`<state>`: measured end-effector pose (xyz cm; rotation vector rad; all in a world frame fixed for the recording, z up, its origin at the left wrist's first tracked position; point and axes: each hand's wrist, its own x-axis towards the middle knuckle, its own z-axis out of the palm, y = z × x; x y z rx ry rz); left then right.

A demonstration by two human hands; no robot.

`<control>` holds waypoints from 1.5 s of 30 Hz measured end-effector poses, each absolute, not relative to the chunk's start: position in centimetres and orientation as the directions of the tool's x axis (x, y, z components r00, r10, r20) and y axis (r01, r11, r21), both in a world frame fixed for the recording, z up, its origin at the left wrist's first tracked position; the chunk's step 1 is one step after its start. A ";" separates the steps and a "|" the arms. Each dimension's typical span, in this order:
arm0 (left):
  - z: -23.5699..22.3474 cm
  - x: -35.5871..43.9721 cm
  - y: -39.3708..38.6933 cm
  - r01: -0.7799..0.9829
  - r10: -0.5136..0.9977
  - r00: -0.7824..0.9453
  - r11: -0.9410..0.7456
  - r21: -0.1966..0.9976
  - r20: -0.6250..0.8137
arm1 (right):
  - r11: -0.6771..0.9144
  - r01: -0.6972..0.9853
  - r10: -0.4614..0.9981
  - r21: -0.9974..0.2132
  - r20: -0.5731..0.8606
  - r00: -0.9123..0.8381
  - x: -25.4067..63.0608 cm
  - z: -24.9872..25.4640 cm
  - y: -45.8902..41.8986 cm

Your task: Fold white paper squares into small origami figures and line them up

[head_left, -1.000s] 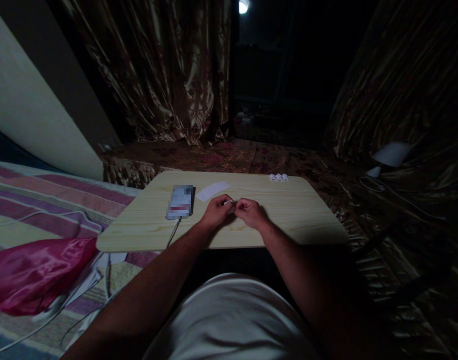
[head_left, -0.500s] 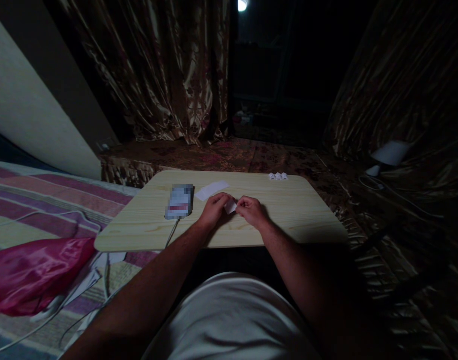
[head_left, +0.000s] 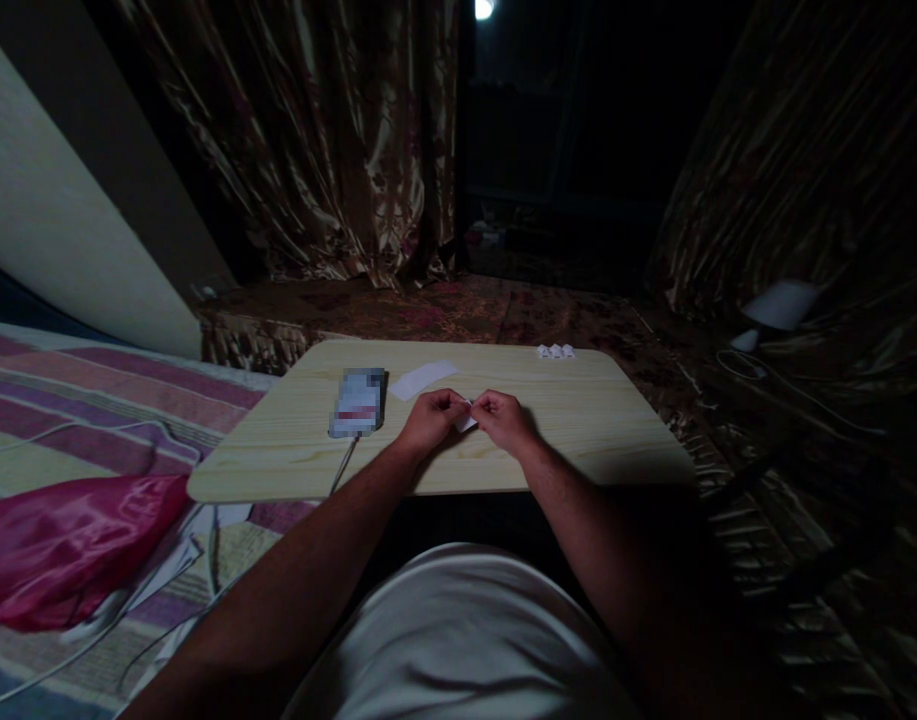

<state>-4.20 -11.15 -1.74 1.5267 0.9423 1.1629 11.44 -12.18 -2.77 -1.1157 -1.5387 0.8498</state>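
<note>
A small piece of white paper (head_left: 466, 422) is pinched between both hands, low over the middle of the table (head_left: 578, 440). My left hand (head_left: 431, 418) grips its left side, and my right hand (head_left: 501, 416) has closed on the right side. The fingers nearly meet and cover much of the paper, so its folds are hard to make out. Just beyond my left hand lie flat white paper strips (head_left: 425, 379). Three small folded white paper pieces (head_left: 555, 351) stand in a row at the table's far edge.
A phone-like device (head_left: 359, 402) with a blurred screen and a cable (head_left: 343, 466) lies on the table's left. Left of the table are a striped bed cover (head_left: 225, 405) and a pink cloth bag (head_left: 83, 545). A white lamp (head_left: 779, 305) stands at the right.
My left hand has shifted slightly, and its fingers have come closer to those of my right hand. Less of the paper shows between them now.
</note>
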 end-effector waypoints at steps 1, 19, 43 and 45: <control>-1.7 -4.2 -11.2 0.033 0.941 0.248 -0.247 0.968 0.232 | 0.325 0.243 0.945 -0.914 0.320 -0.065 11.4 -2.8 -12.2; -1.7 -4.0 -11.0 -0.054 0.974 0.117 -0.187 0.981 0.192 | 0.309 0.323 0.951 -0.895 0.301 -0.075 11.5 -1.9 -12.9; -2.1 -4.3 -10.5 -0.185 0.986 0.035 -0.153 0.971 0.162 | 0.252 0.073 0.967 -0.965 0.249 -0.054 11.5 -2.1 -12.6; -2.1 -4.3 -10.6 -0.164 0.983 0.047 -0.169 0.972 0.179 | 0.241 0.059 0.970 -0.969 0.238 -0.053 11.5 -1.9 -12.7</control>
